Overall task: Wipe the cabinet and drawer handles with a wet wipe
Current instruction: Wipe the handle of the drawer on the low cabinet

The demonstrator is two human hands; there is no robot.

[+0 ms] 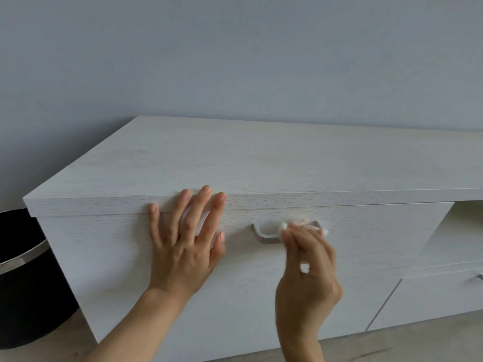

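A pale wood-grain cabinet [261, 163] fills the view, with a silver bar handle [264, 235] on its front panel. My right hand [308, 267] holds a white wet wipe [300, 224] bunched in its fingers against the right half of that handle. Bits of the wipe show between the fingers and past the handle's right end. My left hand [188, 236] lies flat on the panel left of the handle, fingers spread and straight, fingertips reaching the top edge.
A black round bin [23, 278] with a chrome rim stands on the floor at the left. To the right are an open shelf recess [465, 226] and a lower drawer with another silver handle [479, 276]. A grey wall rises behind.
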